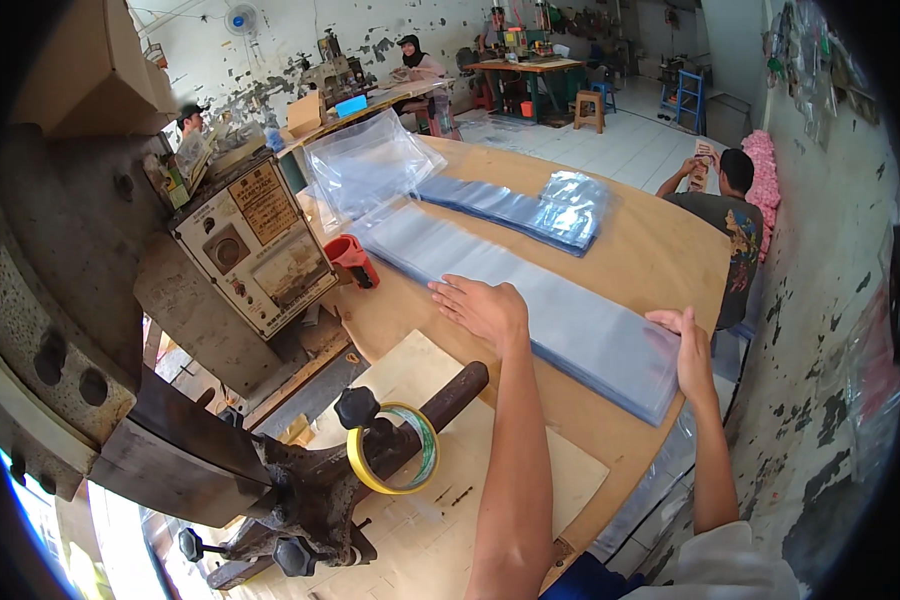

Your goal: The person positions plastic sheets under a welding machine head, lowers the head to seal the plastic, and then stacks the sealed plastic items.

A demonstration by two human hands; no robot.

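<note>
A long stack of transparent plastic sheets (570, 310) lies across the tan tabletop (660, 255). Against its near long edge rests my left hand (482, 308), palm down with the fingers stretched out. My right hand (696, 352) is at the stack's right end, fingers extended and the palm side along the short edge. Neither hand is wrapped round anything. Beyond the stack lies a second, narrower pile of plastic sheets (500, 207), its right part shiny. Farther left a loose transparent plastic piece (365, 170) overlaps the piles.
At left stands a machine with a control box (255, 245) and a dark metal arm (440, 410), where a yellow tape roll (356, 462) hangs. A red holder (354, 262) sits beside the stack. A pale board (570, 480) lies nearer. A person (720, 230) sits beyond the table's right side.
</note>
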